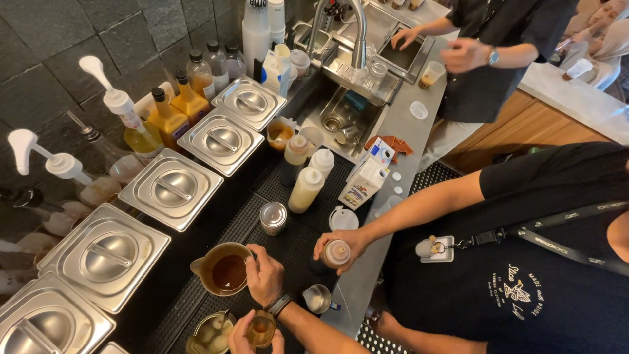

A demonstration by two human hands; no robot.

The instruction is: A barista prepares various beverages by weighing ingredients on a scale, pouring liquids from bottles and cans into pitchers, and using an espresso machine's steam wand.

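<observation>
My right hand (264,275), with a watch on its wrist, grips the handle of a tan pitcher (219,265) holding dark brown liquid on the black bar mat. My left hand (244,341), at the bottom edge, holds a small glass (261,330) of amber liquid just below the pitcher. Left of that glass stands a metal cup (211,331) with pale lumps in it. A co-worker in a black shirt reaches in from the right; that person's hand (354,241) is closed on a squeeze bottle (336,253) next to my right hand.
Steel lidded containers (171,189) line the left, with pump bottles (131,121) behind them. Squeeze bottles (305,189), a can (273,217), a carton (363,182) and a small steel cup (318,298) stand on the mat. A sink (341,111) and another person (485,59) are at the far end.
</observation>
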